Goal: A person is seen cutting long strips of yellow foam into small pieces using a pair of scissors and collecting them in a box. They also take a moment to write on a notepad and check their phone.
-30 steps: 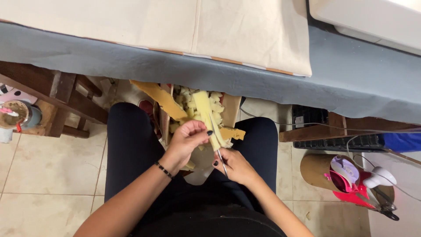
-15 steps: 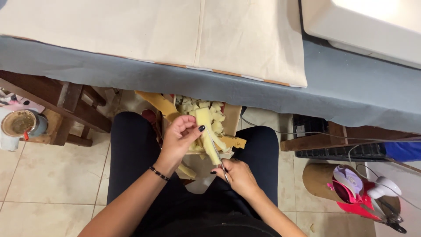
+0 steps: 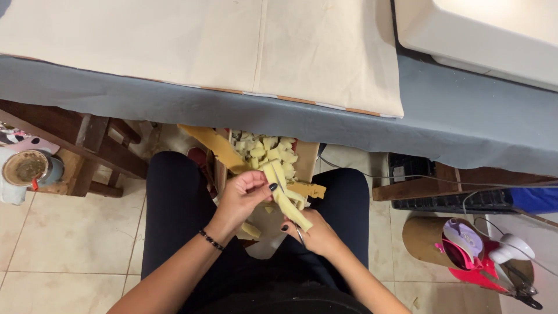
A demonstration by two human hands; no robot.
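- The left hand, at the centre of the frame, is pinching a pale yellow foam strip between thumb and fingers, keeping it raised over the lap so that its free end is hanging toward the lower right, within reach of the other hand.
- The right hand, just below and right of centre, is closing narrowly around small scissors; only a sliver of metal is showing by the fingers, and I cannot tell whether the blades are apart or together. The hand is sitting right at the strip's lower end, touching or nearly touching it.
- Just above the hands, a box of cut foam pieces is standing between the knees, open side up. It is sitting under the work, so it appears placed to catch the offcuts.
- A darker yellow strip is leaning out of the box toward the upper left.
- Across the top of the frame, a table with grey covering is carrying cream cloth; its edge is overhanging the box and crowding the space above the hands.
- A white machine is occupying the upper right corner.
- At the lower right, a cardboard roll and red-and-pink tools are lying on the tiled floor, well apart from the hands.
- At the left edge, a round tin is resting near wooden legs.
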